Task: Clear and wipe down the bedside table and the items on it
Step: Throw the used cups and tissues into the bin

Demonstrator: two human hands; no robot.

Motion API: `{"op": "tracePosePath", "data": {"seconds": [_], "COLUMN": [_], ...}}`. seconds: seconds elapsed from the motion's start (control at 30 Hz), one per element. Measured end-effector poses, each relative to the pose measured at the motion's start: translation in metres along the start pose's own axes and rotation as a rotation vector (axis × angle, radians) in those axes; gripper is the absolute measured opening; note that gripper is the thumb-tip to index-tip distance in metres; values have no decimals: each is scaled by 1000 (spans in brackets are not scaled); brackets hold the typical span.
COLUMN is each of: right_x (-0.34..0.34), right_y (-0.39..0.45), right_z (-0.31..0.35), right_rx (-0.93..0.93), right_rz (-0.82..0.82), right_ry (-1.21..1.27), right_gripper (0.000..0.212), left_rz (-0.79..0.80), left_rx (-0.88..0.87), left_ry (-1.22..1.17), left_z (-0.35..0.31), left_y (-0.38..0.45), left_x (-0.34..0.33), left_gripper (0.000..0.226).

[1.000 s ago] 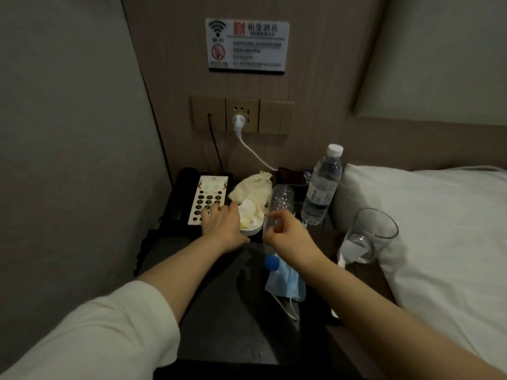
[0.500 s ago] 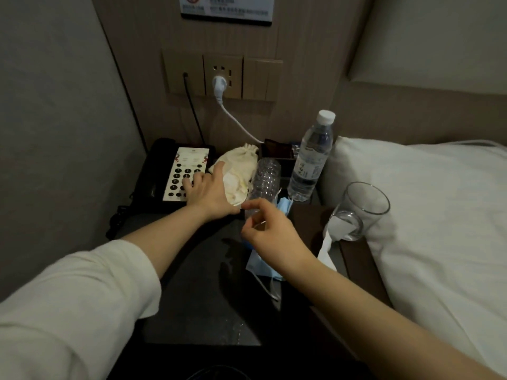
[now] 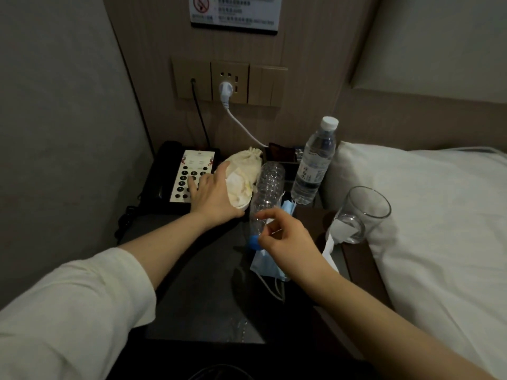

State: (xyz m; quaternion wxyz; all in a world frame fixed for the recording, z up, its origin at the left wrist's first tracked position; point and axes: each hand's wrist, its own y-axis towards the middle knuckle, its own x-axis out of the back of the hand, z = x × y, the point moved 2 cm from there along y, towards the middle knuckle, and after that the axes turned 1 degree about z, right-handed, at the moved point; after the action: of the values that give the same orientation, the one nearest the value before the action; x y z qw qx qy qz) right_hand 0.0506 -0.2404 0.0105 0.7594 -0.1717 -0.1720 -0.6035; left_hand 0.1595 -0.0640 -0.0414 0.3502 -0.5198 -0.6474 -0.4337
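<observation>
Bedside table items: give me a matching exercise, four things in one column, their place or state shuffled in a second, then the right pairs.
Things
1. empty plastic bottle
2. full water bottle
3. drinking glass
4. telephone

Place or state
A. upright, white cap on, beside the pillow
B. at the table's right edge, holding crumpled white tissue
C. lying on its side, blue cap toward the camera
D. at the back left, with a keypad

Pairs: 1-C, 2-A, 3-B, 4-D
</observation>
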Motion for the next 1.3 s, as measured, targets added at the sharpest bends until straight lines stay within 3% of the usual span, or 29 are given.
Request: {"op": "tracePosePath", "data": {"seconds": [0.17, 0.43, 0.53, 0.6, 0.7, 0.83, 0.93, 1.03, 1.13, 1.3], "right_x": [4, 21, 23, 24, 25, 26, 29, 34, 38, 38], "right_y": [-16, -61, -78, -89, -104, -116, -122, -127, -129, -131], "right_z": [6, 27, 33, 33, 34, 37, 40, 43, 45, 43], "right_rx": [12, -1, -12, -31, -28, -6, 12, 26, 9, -5], "right_rz": [-29, -61, -48, -41, -36, -57, -53, -60, -55, -47], "right_ry": [41, 149, 156, 154, 167, 148, 119, 82, 132, 127], "right_gripper": [32, 32, 32, 32, 30, 28, 27, 26, 27, 28], "left_rz": [7, 78, 212, 347, 515, 587, 659, 659, 632, 518], "left_rx": [-23, -23, -18, -45, -213, -554, -692, -959, -1238, -1284], "left_ry": [-398, -669, -647, -509, -79, 519, 726, 958, 1211, 1275], "left_z": [-2, -12, -18, -20, -28, -43, -59, -74, -75, -63], "left_y": [-46, -188, -242, -273, -310, -328, -328, -335, -355, -363], "left_x": [40, 101, 110, 109, 95, 55, 31, 16, 7, 4], "left_gripper": [115, 117, 116, 116, 115, 110, 99, 65, 59, 54]}}
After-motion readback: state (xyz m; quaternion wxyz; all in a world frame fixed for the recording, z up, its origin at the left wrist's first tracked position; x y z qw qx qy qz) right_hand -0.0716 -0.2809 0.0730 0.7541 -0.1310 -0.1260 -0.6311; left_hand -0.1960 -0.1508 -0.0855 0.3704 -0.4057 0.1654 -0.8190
